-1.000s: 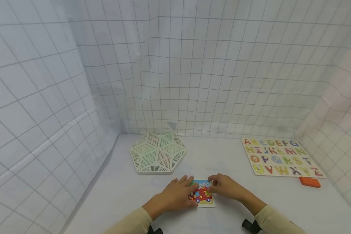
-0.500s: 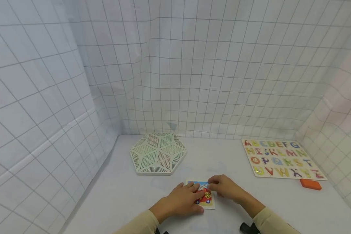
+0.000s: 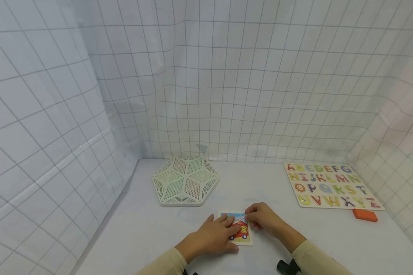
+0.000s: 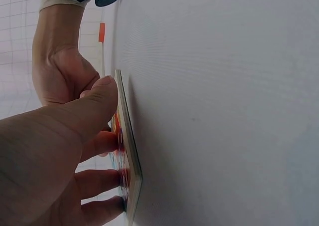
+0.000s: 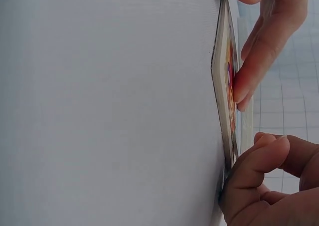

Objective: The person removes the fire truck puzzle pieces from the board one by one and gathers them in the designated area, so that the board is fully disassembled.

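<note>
Red-and-blue picture board (image 3: 243, 229), grid-lined white cloth (image 3: 223, 91), orange block (image 3: 365, 215), multicoloured letter board (image 3: 332, 182)

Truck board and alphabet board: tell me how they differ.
The truck board is small; the alphabet board is much larger. The truck board pictures a red vehicle; the alphabet board carries rows of coloured letters. The left hand rests on the truck board; no hand touches the alphabet board. Both are thin, pale-bordered boards with colourful designs.
</note>
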`<state>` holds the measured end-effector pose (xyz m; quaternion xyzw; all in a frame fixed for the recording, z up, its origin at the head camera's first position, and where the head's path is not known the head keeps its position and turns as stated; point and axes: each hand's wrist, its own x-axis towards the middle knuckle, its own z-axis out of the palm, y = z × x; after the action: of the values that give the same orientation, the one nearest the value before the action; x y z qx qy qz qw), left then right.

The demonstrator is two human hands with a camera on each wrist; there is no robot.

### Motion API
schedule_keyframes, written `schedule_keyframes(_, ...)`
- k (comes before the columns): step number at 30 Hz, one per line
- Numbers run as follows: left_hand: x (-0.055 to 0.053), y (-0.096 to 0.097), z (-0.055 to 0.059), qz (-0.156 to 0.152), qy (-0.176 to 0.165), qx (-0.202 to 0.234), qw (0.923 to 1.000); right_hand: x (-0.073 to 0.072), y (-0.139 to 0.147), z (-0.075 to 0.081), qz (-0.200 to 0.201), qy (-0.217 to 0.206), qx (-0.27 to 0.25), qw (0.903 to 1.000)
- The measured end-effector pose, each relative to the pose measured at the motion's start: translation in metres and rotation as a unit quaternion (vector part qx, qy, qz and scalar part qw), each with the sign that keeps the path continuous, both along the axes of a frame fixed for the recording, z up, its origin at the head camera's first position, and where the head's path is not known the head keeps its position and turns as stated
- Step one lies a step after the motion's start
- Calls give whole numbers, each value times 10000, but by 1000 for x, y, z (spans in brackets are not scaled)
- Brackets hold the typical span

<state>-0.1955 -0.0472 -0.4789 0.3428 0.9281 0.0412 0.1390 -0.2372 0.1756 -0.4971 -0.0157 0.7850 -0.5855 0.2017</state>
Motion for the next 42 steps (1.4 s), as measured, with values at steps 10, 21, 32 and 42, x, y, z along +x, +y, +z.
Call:
schedule_keyframes(10, 2, -3, -2, -59, 64, 8, 10000, 4, -4, 2, -119, 169, 252, 9995)
schedule_keyframes(21, 2, -2, -2, -27, -90, 85, 9999, 13, 3, 3, 137, 413, 515, 9977)
schedule_keyframes(32, 0, -2, -3, 0, -58, 42, 10000, 8, -3, 3, -257, -9, 216, 9994)
schedule_keyframes(42, 0, -2, -3, -15, -11, 41, 10000, 0, -8, 5, -241, -52, -49, 9997)
